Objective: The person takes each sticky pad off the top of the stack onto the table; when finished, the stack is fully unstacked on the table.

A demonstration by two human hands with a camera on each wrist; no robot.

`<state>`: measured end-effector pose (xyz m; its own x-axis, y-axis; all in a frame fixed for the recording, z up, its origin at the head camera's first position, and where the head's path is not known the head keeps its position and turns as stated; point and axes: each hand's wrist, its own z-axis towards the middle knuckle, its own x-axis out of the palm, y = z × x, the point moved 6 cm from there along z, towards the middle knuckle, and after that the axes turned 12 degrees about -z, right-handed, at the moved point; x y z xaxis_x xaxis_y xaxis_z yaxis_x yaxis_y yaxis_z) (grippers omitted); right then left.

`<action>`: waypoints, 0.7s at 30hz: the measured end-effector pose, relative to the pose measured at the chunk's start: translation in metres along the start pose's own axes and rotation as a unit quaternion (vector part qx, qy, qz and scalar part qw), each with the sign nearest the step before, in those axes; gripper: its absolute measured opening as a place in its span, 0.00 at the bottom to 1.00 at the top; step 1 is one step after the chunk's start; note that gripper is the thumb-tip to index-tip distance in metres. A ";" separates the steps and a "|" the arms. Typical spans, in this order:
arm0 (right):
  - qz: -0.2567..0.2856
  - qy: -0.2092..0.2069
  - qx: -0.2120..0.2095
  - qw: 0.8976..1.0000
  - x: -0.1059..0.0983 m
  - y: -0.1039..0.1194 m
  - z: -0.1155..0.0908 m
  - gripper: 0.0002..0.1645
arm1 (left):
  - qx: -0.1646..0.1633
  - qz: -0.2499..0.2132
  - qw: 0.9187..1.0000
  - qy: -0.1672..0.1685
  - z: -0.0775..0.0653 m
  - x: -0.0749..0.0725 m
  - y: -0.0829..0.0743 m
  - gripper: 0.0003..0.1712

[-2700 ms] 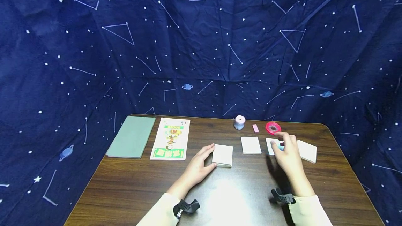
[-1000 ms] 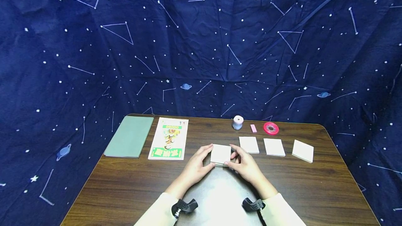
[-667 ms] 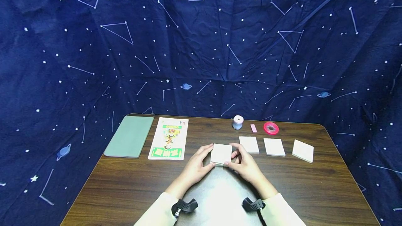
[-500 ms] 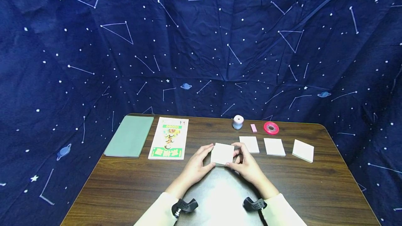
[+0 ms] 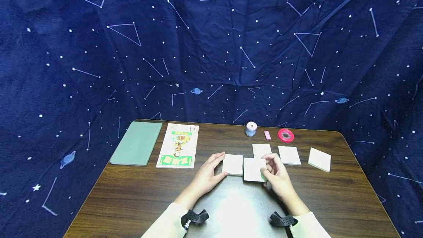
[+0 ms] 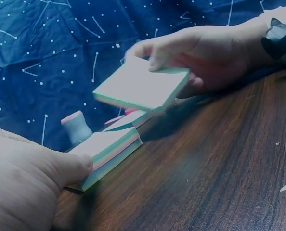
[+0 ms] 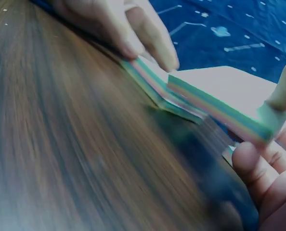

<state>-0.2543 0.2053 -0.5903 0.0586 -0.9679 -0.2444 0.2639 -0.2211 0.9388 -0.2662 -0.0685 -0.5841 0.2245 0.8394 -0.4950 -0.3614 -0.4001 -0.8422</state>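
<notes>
Dark wood counter, starry blue cloth draped behind and on both sides.

Right hand pinches a lifted slab of sticky notes, thumb on top and fingers curled under, held clear of the wood just right of the remaining pad. Left hand presses that pad's left edge, fingers nearly straight. Three more pads behind and to the right: one partly hidden by the lifted slab, a second, a third near the right edge. Back edge: small spool, pink eraser, red tape roll. Far left: grey-green folder, illustrated booklet. Bare wood runs along the near edge.
</notes>
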 end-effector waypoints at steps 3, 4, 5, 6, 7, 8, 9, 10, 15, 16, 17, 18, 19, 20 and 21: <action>-0.024 -0.020 0.040 0.999 -0.016 -0.007 -0.007 0.24 | -0.003 -0.002 1.000 0.000 -0.001 0.001 0.001 0.40; -0.030 -0.023 0.050 0.998 -0.020 -0.009 -0.010 0.24 | -0.002 -0.003 1.000 0.000 -0.001 0.001 0.001 0.40; -0.035 -0.026 0.059 0.997 -0.023 -0.010 -0.012 0.23 | -0.001 -0.004 1.000 -0.001 -0.001 0.001 0.001 0.40; -0.042 -0.028 0.066 0.997 -0.026 -0.011 -0.014 0.22 | -0.001 -0.003 1.000 -0.001 -0.001 0.001 0.001 0.40; -0.050 -0.031 0.071 0.996 -0.029 -0.012 -0.016 0.21 | 0.000 -0.002 1.000 -0.001 -0.001 0.001 0.001 0.40; -0.058 -0.033 0.074 0.995 -0.032 -0.012 -0.018 0.20 | 0.001 -0.001 1.000 0.000 -0.001 0.001 0.001 0.40; -0.068 -0.036 0.077 0.994 -0.035 -0.012 -0.020 0.20 | 0.003 -0.002 1.000 0.000 -0.001 0.002 0.001 0.40; -0.076 -0.040 0.079 0.993 -0.037 -0.012 -0.022 0.19 | 0.007 -0.001 1.000 0.000 -0.001 0.002 0.001 0.40; -0.128 -0.054 0.075 0.987 -0.044 -0.011 -0.022 0.16 | 0.021 -0.007 1.000 -0.006 -0.002 0.001 -0.001 0.40; -0.138 -0.056 0.071 0.986 -0.044 -0.011 -0.020 0.16 | 0.024 -0.007 1.000 -0.007 -0.002 0.001 -0.002 0.40; -0.149 -0.057 0.066 0.985 -0.045 -0.012 -0.019 0.15 | 0.026 -0.008 1.000 -0.008 -0.002 0.001 -0.002 0.40; -0.162 -0.058 0.061 0.983 -0.046 -0.012 -0.018 0.15 | 0.029 -0.008 0.999 -0.010 -0.001 0.001 -0.002 0.40; -0.174 -0.058 0.057 0.981 -0.046 -0.013 -0.016 0.14 | 0.032 -0.006 0.999 -0.011 -0.001 0.001 -0.002 0.40; -0.185 -0.059 0.054 0.979 -0.047 -0.014 -0.016 0.14 | 0.033 -0.005 0.999 -0.011 0.000 0.001 -0.002 0.40; -0.198 -0.060 0.048 0.977 -0.047 -0.015 -0.015 0.14 | 0.035 -0.003 0.999 -0.010 0.000 0.001 -0.002 0.40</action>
<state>-0.2470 0.2564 -0.5968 -0.1450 -0.8103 -0.5677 0.1506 -0.5852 0.7968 -0.2653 -0.0669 -0.5823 0.2085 0.8497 -0.4842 -0.4222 -0.3684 -0.8283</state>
